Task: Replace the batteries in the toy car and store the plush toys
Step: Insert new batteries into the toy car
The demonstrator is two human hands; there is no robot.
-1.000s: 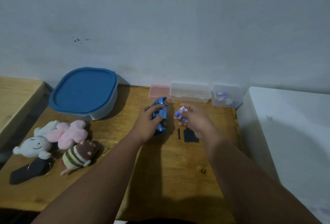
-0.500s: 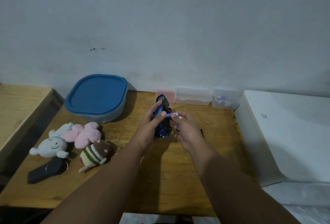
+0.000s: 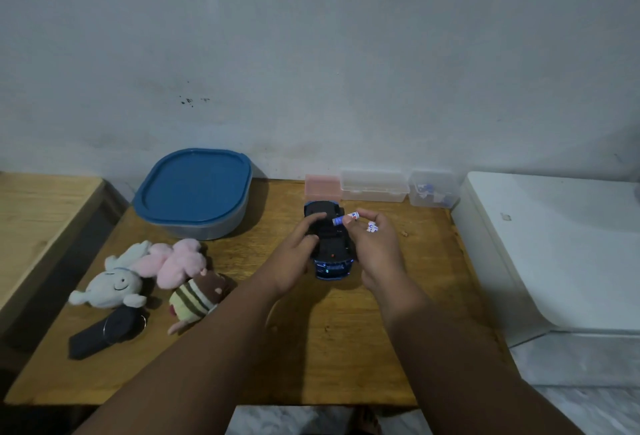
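Note:
The blue toy car (image 3: 331, 254) lies upside down on the wooden table (image 3: 346, 348), its dark underside facing up. My left hand (image 3: 298, 254) grips the car's left side. My right hand (image 3: 375, 247) holds a blue-and-white battery (image 3: 346, 218) between thumb and forefinger, its tip over the car's underside, with more batteries (image 3: 372, 227) tucked in the fingers. Three plush toys lie at the left: a white one (image 3: 112, 284), a pink one (image 3: 173, 261) and a striped brown one (image 3: 197, 296).
A blue-lidded container (image 3: 194, 192) stands at the back left. A pink box (image 3: 322, 186), a clear box (image 3: 373, 185) and a small clear box with batteries (image 3: 433, 189) line the wall. A dark pouch with a ring (image 3: 107, 330) lies front left. A white appliance (image 3: 554, 247) flanks the table's right.
The car has been turned from its side fully onto its roof. My right hand has brought one battery up over the underside. The view has shifted slightly.

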